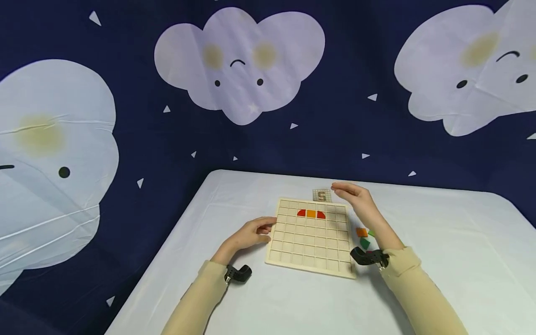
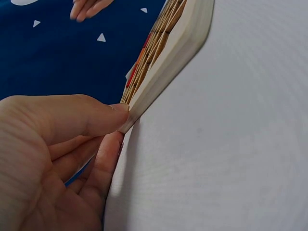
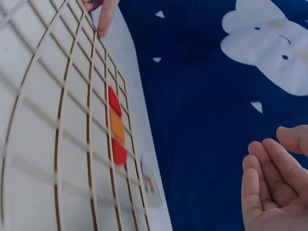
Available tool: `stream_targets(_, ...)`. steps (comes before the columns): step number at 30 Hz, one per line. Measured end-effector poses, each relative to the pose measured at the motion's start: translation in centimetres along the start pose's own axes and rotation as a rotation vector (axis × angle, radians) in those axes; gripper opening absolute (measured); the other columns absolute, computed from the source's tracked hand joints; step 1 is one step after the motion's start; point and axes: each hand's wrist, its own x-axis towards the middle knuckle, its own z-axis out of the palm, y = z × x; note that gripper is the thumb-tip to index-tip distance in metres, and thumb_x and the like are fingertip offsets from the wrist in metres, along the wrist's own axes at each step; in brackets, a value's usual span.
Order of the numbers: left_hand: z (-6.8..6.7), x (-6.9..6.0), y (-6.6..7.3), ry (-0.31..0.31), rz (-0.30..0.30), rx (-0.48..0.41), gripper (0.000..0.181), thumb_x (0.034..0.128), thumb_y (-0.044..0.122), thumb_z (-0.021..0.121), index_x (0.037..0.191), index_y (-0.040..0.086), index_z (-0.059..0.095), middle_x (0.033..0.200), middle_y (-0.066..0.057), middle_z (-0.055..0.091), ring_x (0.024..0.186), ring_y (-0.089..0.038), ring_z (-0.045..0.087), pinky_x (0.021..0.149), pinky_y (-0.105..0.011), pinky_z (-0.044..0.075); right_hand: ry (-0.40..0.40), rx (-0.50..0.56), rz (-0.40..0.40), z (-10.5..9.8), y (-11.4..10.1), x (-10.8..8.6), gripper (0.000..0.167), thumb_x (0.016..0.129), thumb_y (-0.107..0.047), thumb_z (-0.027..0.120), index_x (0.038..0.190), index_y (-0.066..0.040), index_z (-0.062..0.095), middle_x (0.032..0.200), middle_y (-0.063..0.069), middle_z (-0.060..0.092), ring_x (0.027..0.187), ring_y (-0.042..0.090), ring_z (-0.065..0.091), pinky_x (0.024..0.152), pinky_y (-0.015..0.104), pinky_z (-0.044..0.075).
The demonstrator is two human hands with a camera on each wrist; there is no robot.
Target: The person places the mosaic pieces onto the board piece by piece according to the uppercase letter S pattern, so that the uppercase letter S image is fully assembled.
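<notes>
A wooden grid board [image 1: 311, 242] lies on the white table, with an orange square [image 1: 311, 214] between two red quarter-round pieces [image 1: 301, 213] [image 1: 321, 215] near its far side. At the board's left edge is my left hand [image 1: 247, 233]; in the left wrist view the thumb and a finger of that hand [image 2: 62, 144] pinch the board's edge [image 2: 168, 62]. My right hand [image 1: 356, 195] hovers above the far right corner, holding nothing; its fingers are extended in the right wrist view [image 3: 279, 183]. Just beyond the board lies a small patterned card [image 1: 322, 195].
Right of the board, partly under my right forearm, lie an orange piece [image 1: 362, 232], a green piece [image 1: 365, 243] and a light green one [image 1: 371, 233], with a bit of red nearby. A dark blue cloth with clouds [image 1: 259, 144] hangs behind the table [image 1: 444, 232].
</notes>
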Motion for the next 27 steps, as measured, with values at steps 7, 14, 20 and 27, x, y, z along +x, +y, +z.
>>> stream_targets(7,-0.1,-0.4,0.1,0.009,0.007,0.016,0.057,0.0832,-0.007,0.063,0.136,-0.007,0.044,0.134,-0.019,0.047,0.102,-0.024,0.052,0.092,-0.034,0.046,0.038,-0.013,0.046,-3.2,0.1,-2.9,0.051,0.094,-0.033,0.059,0.134,-0.002,0.051,0.133,0.015,0.052,0.125,0.021,0.042,0.108,0.052,0.025)
stream_targets(14,-0.2,0.0,0.3,0.008,0.006,0.017,0.057,0.0831,-0.007,0.063,0.137,-0.007,0.044,0.136,-0.019,0.046,0.103,-0.024,0.053,0.092,-0.032,0.046,0.102,-0.116,0.118,-5.7,1.0,-5.9,0.056,0.093,-0.037,0.059,0.135,0.000,0.049,0.129,0.005,0.055,0.110,0.002,0.047,0.105,0.053,0.030)
stream_targets(20,-0.4,-0.1,0.4,0.014,-0.004,0.029,0.057,0.0832,-0.007,0.063,0.137,-0.006,0.044,0.136,-0.018,0.047,0.104,-0.023,0.053,0.093,-0.033,0.046,0.122,-0.145,0.181,-6.5,2.4,-7.7,0.062,0.091,-0.041,0.060,0.136,-0.001,0.048,0.127,0.001,0.057,0.106,-0.001,0.048,0.104,0.037,0.036)
stream_targets(27,-0.1,-0.1,0.2,0.004,0.001,0.017,0.057,0.0829,-0.007,0.063,0.137,-0.007,0.043,0.136,-0.018,0.046,0.104,-0.024,0.053,0.093,-0.033,0.046,0.151,-0.172,0.182,-6.6,4.5,-9.0,0.056,0.093,-0.035,0.059,0.135,0.002,0.049,0.125,0.007,0.058,0.099,-0.005,0.051,0.081,0.008,0.042)
